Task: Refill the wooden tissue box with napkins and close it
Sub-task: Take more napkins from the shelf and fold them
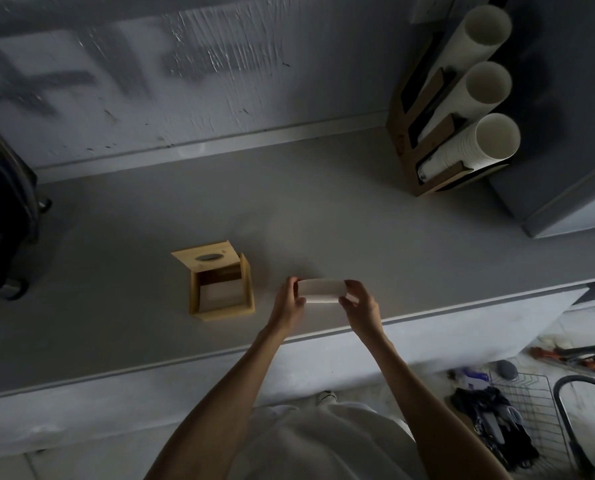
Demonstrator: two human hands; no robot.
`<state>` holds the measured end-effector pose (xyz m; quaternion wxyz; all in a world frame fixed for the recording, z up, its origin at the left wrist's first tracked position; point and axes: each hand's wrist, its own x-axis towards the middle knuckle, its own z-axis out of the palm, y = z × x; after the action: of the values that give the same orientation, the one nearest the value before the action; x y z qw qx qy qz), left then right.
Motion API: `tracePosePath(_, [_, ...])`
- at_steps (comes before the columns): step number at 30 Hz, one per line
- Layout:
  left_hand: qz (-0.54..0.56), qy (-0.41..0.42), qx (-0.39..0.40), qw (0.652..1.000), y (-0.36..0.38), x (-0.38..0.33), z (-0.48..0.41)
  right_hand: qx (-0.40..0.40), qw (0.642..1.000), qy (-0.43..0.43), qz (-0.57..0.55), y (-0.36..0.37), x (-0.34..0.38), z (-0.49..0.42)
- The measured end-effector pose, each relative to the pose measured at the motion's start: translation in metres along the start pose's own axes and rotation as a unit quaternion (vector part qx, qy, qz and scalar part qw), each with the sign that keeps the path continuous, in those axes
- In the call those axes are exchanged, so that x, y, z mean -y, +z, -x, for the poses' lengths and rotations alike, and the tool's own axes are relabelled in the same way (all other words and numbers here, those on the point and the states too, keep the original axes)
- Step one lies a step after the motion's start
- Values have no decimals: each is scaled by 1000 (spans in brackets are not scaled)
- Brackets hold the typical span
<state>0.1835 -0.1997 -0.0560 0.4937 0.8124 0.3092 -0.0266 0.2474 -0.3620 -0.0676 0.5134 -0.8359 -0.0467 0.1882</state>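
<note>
My hands sit just below the middle of the frame, over the grey desk (323, 209): the left hand (289, 303) pinches one end of a white stack of napkins (320, 291) and the right hand (362, 304) pinches the other end, so both are closed on it with the stack stretched between them. I cannot tell whether the stack touches the desk or hangs just above it. To the left of my hands, near but apart, the wooden tissue box (221, 289) stands open on the desk, its lid (206, 259) with the oval slot tipped back toward the upper left, and something white lying inside. In the upper right of the frame, a holder carries three stacks of white paper cups (486, 98).
</note>
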Motion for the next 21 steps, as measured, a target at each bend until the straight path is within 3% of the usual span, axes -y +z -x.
tracePosePath(12, [32, 10, 52, 998, -15, 1, 8, 5, 999, 27, 28, -7, 3, 0])
tracePosePath(16, [113, -18, 44, 992, -29, -5, 9, 22, 995, 37, -88, -14, 19, 5])
tracePosePath(21, [292, -113, 111, 943, -57, -4, 18, 90, 964, 107, -225, -19, 34, 22])
